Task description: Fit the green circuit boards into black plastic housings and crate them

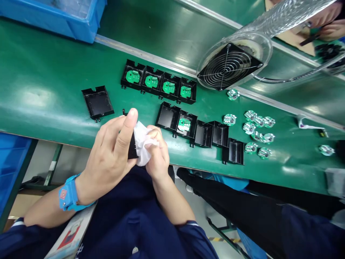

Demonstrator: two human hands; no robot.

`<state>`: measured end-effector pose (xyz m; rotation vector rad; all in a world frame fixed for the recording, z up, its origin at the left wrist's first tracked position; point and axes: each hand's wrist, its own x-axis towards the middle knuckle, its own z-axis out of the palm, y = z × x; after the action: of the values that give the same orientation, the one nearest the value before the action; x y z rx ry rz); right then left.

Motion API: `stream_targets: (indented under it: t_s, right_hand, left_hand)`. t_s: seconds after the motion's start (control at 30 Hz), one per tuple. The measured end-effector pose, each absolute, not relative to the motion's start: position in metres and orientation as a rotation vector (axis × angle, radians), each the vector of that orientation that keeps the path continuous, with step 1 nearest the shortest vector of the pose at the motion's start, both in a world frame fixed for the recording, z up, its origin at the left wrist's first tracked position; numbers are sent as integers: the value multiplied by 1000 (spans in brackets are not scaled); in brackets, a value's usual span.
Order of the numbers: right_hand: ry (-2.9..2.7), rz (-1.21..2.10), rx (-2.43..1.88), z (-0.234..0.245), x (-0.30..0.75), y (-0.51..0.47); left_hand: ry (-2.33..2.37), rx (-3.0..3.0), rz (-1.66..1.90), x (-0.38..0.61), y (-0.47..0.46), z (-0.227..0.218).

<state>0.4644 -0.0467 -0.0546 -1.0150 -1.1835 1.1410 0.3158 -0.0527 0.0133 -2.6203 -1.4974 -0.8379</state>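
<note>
My left hand point(107, 153), with a blue strap on its wrist, is closed around a black plastic housing point(132, 148), mostly hidden by the fingers. My right hand point(159, 154) grips a crumpled white wipe point(143, 145) and presses it against the housing. A bare black housing point(98, 102) lies on the bench to the left, beyond my left hand. Behind my hands, a row of black housings point(152, 81) holds green circuit boards. Closer in, a staggered row includes an unfilled housing point(167, 117) and one with a circuit board point(184, 124) in it.
A fan point(225, 68) with a clear duct stands at the back right. Several loose round circuit boards point(249, 127) lie on the green bench point(48, 79) to the right. A blue bin point(67, 23) is at back left. Another person's hands point(332, 28) are at the far right corner.
</note>
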Motion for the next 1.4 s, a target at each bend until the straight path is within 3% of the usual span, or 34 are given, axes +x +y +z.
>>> stream_targets:
  t_s: [0.27,0.77,1.1,1.4]
  right_hand:
    - [-1536,979,-1026,-33,464,-49]
    - [-997,1113,-1029,-64,459,-42]
    - [-1329,507,-974,-34,483,-50]
    - [-1340,946,-1023,-32,464,-49]
  left_hand:
    - [-1503,-2557,-815,322,-54,12]
    - [-1576,-2606,-876,315,-52,9]
    - [-1632,-2653,-893,315,-51,10]
    - [-1519,-2560,-862,327,-58,12]
